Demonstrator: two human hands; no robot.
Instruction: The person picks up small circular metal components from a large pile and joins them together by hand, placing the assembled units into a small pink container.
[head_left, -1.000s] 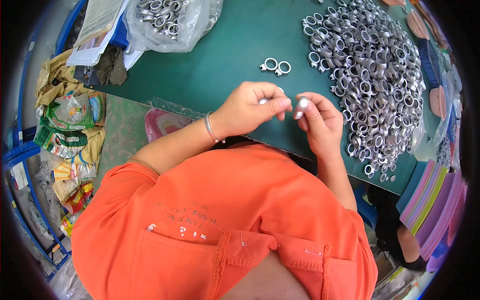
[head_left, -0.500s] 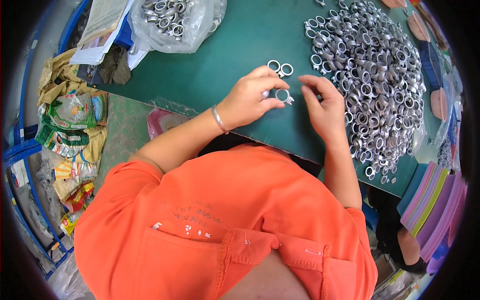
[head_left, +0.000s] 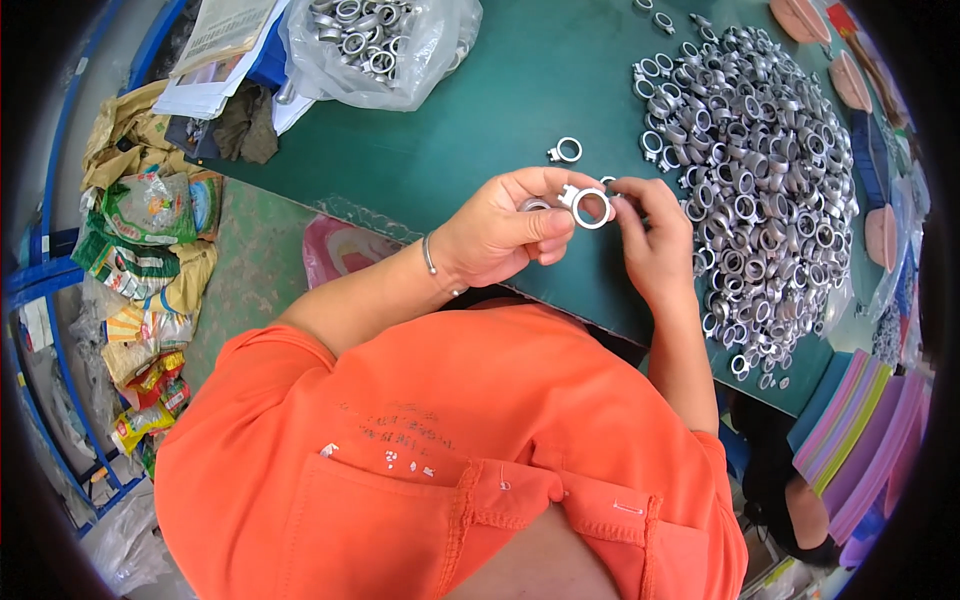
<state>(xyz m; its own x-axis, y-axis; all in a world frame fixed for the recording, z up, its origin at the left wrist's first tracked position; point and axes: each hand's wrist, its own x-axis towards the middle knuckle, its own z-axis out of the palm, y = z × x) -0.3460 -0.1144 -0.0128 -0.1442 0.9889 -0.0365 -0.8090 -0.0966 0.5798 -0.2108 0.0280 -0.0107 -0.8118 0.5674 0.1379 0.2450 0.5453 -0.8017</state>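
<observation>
My left hand point(head_left: 510, 228) pinches a silver metal ring clamp point(head_left: 577, 222) between thumb and fingers, its small lug toward the upper left. A second metal ring point(head_left: 534, 205) sits in the curl of the same hand, partly hidden by the fingers. The fingers of my right hand point(head_left: 657, 238) are closed at the right edge of the pinched ring clamp. Just beyond the hands, a loose ring clamp point(head_left: 569, 150) lies on the green table point(head_left: 440, 150). Another ring point(head_left: 608, 181) shows only in part behind my fingertips.
A large heap of ring clamps point(head_left: 770, 170) covers the table's right side. At the back left stands a clear plastic bag point(head_left: 390, 90) of similar rings, beside papers point(head_left: 215, 60). Pink baskets point(head_left: 850, 80) line the far right; coloured foam sheets point(head_left: 850, 430) stand by the right corner.
My right hand has come in from apart to the ring clamp. The clamp in my left hand has turned, its lug moving from lower right to upper left. The view has shifted slightly.
</observation>
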